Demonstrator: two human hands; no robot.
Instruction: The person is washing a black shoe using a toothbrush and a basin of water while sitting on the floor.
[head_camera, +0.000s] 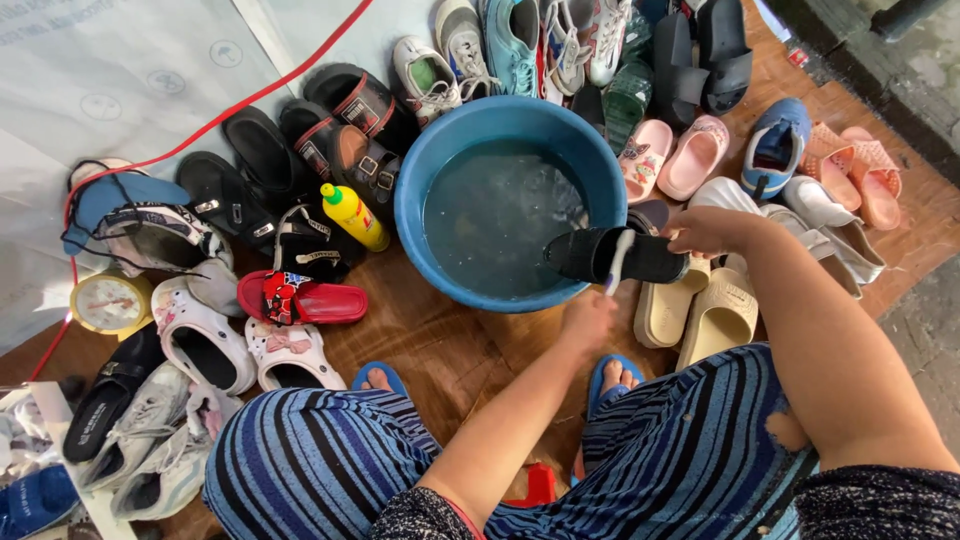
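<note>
Black shoe (612, 256): held over the blue basin's (420, 190) rim.
Right hand (705, 230): fingers pinching the shoe's heel.
Left hand (590, 318): fingers wrapped round a brush (617, 262).

Glossy blue plastic basin (420, 190) on worn, grainy wood floor (450, 350); matt black slipper (610, 255).
</note>
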